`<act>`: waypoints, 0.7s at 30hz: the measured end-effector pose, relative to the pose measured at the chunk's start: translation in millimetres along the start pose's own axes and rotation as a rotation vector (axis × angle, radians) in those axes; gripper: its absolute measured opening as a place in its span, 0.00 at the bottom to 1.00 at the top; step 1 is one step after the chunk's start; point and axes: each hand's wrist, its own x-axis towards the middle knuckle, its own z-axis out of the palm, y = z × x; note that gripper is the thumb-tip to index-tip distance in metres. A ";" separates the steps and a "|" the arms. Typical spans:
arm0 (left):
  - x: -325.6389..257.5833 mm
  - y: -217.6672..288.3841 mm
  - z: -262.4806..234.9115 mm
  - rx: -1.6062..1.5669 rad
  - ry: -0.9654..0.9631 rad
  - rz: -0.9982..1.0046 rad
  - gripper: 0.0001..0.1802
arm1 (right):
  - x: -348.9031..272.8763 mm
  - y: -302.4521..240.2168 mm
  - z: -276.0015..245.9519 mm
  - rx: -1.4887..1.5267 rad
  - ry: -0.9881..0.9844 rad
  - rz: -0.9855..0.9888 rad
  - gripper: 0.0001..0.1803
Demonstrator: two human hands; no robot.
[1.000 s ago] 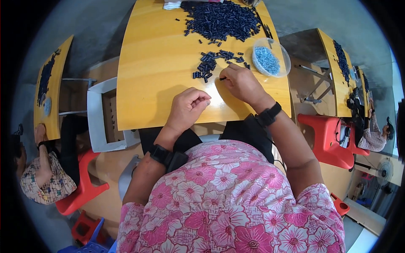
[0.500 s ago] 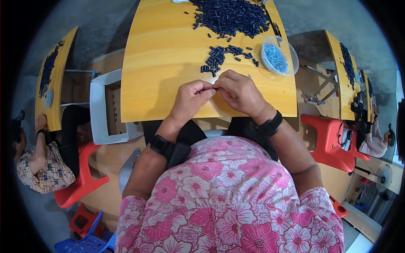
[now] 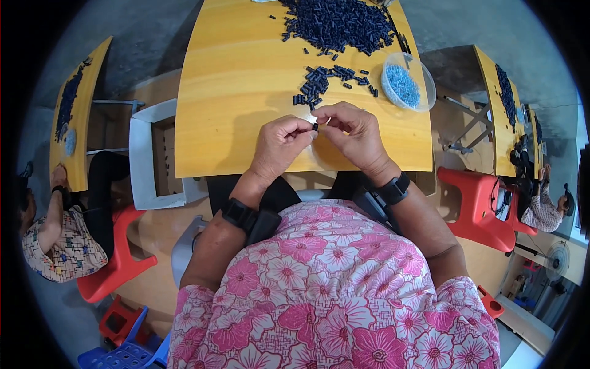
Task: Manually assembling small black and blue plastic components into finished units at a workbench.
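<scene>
Black piece (image 3: 315, 127) at the left hand's (image 3: 279, 144) fingertips, above the table (image 3: 239, 80).
Head view: left hand pinched the black piece; right hand (image 3: 359, 140) had thumb and forefinger parted just beside it, whether holding anything could not be told. Judged best: a steady left pinch with the piece's end exposed. Clear round tub (image 3: 426, 86) at right held small bluish bits (image 3: 402, 86); open pale box (image 3: 143, 167) at left contained a few dark specks (image 3: 166, 161).

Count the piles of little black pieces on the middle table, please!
2: a big pile at the far end, reaching the picture's top edge, and a smaller, loose pile just beyond the left hand and right hand. More may lie past that edge.
</scene>
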 end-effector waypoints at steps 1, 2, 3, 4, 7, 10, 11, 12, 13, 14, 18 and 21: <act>0.1 -0.9 0.3 0.001 0.001 -0.003 0.03 | 0.0 1.0 0.1 0.081 0.009 0.063 0.10; 0.7 -2.5 0.8 0.011 0.030 0.027 0.04 | 0.2 1.6 -0.1 0.162 0.018 0.126 0.10; 1.0 -4.1 1.5 0.019 0.054 0.056 0.05 | -0.3 2.3 -0.2 0.163 0.019 0.130 0.10; 0.7 -5.3 1.7 0.019 0.051 0.053 0.05 | -0.5 2.3 -0.5 0.199 -0.016 0.165 0.10; 0.5 -6.9 1.7 0.022 0.061 0.070 0.04 | 0.2 2.4 -1.2 0.278 -0.058 0.247 0.10; 0.8 -5.2 1.8 0.030 0.072 0.076 0.04 | 1.3 5.1 -1.7 0.317 -0.077 0.289 0.10; 0.9 -3.9 1.5 0.038 0.072 0.072 0.04 | 1.6 5.7 -2.0 0.316 -0.086 0.285 0.10; 0.8 -2.7 1.2 0.045 0.072 0.068 0.04 | 1.9 5.5 -2.2 0.317 -0.087 0.285 0.10; 0.8 -1.5 1.1 0.046 0.073 0.068 0.04 | 2.4 4.8 -2.8 0.315 -0.101 0.283 0.09; 0.8 -0.2 1.2 0.057 0.068 0.059 0.04 | 2.7 4.3 -3.7 0.313 -0.114 0.280 0.09; 1.4 5.0 3.8 0.084 0.037 0.050 0.05 | 0.8 7.5 -3.6 0.298 -0.088 0.229 0.07; -1.2 -0.2 -1.1 0.100 0.026 0.052 0.05 | -1.1 4.8 5.2 0.175 -0.076 0.166 0.04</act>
